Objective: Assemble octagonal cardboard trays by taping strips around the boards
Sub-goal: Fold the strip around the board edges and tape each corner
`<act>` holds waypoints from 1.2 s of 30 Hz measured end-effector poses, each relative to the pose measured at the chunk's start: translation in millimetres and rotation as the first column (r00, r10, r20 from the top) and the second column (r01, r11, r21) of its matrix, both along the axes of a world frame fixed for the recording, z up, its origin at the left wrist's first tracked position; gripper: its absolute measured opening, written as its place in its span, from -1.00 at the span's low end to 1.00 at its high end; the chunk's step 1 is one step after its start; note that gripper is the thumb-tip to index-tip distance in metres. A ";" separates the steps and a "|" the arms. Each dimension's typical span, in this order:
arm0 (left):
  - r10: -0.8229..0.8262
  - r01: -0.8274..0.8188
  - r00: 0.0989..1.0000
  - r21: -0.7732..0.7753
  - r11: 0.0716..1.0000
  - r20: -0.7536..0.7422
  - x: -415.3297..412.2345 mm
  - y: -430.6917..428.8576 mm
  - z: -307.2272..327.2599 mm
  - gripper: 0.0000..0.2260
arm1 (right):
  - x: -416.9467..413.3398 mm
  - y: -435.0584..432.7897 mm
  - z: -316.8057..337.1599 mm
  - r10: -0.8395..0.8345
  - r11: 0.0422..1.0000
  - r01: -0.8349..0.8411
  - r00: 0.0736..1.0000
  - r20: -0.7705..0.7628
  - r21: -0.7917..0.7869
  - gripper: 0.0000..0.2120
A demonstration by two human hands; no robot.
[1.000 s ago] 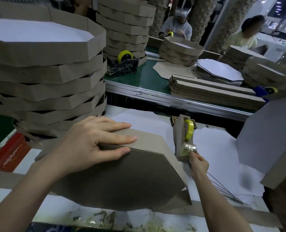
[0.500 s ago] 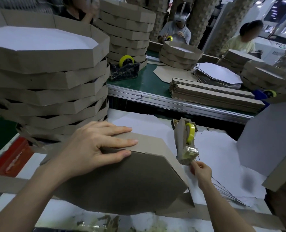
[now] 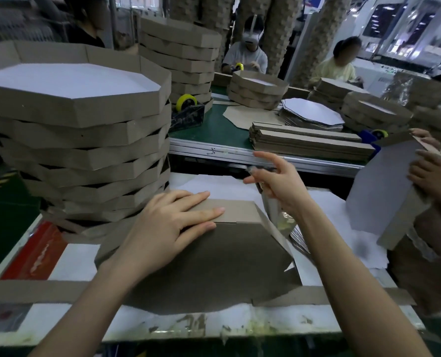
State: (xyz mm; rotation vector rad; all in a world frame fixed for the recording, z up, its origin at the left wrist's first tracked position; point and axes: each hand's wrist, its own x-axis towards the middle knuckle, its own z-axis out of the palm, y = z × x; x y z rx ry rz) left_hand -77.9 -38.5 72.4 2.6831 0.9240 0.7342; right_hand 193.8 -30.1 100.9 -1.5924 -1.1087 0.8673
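Brown cardboard, cut into a flat octagonal board (image 3: pixel 201 266), lies nearest, at the middle of the white-topped worktable (image 3: pixel 75 264). A long brown cardboard strip (image 3: pixel 33 291) runs along the board's near edge from 9 o'clock to 3 o'clock, and more strip stands folded up along its far edge at 12 o'clock.

The left hand (image 3: pixel 170 228) lies flat there, fingers straight and together, pressing the upright strip against the board's edge. The right hand (image 3: pixel 278 181) is raised at 1 o'clock of the board, fingers spread and loosely bent. Something glossy and blurred sits by its fingertips, and from where I stand I cannot tell whether it is pinched. Behind that wrist a cardboard-clad tape dispenser (image 3: pixel 272 210) is mostly hidden.

At 10 o'clock a tall stack of finished brown octagonal trays (image 3: pixel 85 140) stands just beside the left hand, the top one white inside. At 3 o'clock another person's hands (image 3: pixel 430 173) grip a white-faced board (image 3: pixel 384 191) held on edge.

Beyond the table runs a green conveyor belt (image 3: pixel 214 130). At 1 o'clock it carries flat bundles of brown strips (image 3: pixel 309 143) and a pile of white octagonal sheets (image 3: pixel 312 112). At 12 o'clock sits a yellow tape roll (image 3: pixel 187 103) in a black holder. Farther back stand more tray stacks (image 3: pixel 180 60), with two seated people behind them.
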 end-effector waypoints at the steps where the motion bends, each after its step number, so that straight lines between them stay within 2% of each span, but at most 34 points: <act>1: -0.009 0.009 1.000 0.004 1.000 -0.009 -1.0 -0.8 0.2 -0.58 | -12.5 -6.5 11.2 0.017 0.999 -0.014 0.997 -0.073 0.042 -0.74; 3: -0.022 0.023 1.000 0.033 0.999 -0.019 -2.6 -1.0 -0.1 -0.55 | -35.2 -19.7 29.2 0.077 0.993 -0.054 0.969 -0.236 0.105 -0.85; 6: -0.008 0.008 1.000 0.006 1.000 0.021 -4.6 3.1 -4.4 -0.54 | -62.9 -39.8 40.7 0.142 0.986 -0.094 0.909 -0.393 0.140 -0.75; 8: -0.018 0.019 1.000 -0.032 0.999 0.017 -5.9 6.4 -7.5 -0.42 | -78.3 -54.0 35.7 0.132 0.989 -0.092 0.895 -0.426 0.113 -0.73; 11: -0.067 0.068 0.998 -0.075 0.995 0.015 -8.3 8.6 -9.2 -0.32 | -95.5 -75.6 19.5 0.094 0.995 -0.071 0.895 -0.437 0.069 -0.75; 14: -0.103 0.107 0.994 -0.086 0.991 0.045 -11.2 6.9 -8.2 -0.30 | -107.9 -95.6 5.9 0.093 0.995 -0.094 0.886 -0.454 0.020 -0.78; 21: -0.171 0.171 0.985 -0.024 0.985 -0.004 -15.9 0.0 -1.8 -0.46 | -117.8 -114.2 -5.4 0.092 0.995 -0.096 0.878 -0.471 0.014 -0.75; 24: -0.156 0.158 0.983 0.013 0.987 -0.099 -15.5 2.3 -3.2 -0.56 | -118.9 -115.1 -7.3 0.089 0.996 -0.089 0.874 -0.477 0.023 -0.75; 29: -0.163 0.164 0.976 -0.006 0.986 -0.147 -15.6 2.8 -2.5 -0.57 | -115.5 -117.9 -14.6 0.132 0.991 -0.132 0.875 -0.465 0.033 -0.71; 32: -0.177 0.171 0.971 -0.051 0.984 -0.159 -16.1 2.6 -0.7 -0.56 | -115.1 -117.8 -22.5 0.142 0.990 -0.136 0.892 -0.428 0.043 -0.64; 36: -0.192 0.169 0.969 -0.151 0.974 -0.153 -17.0 2.1 5.5 -0.54 | -118.0 -114.5 -33.7 0.142 0.989 -0.121 0.943 -0.300 0.087 -0.72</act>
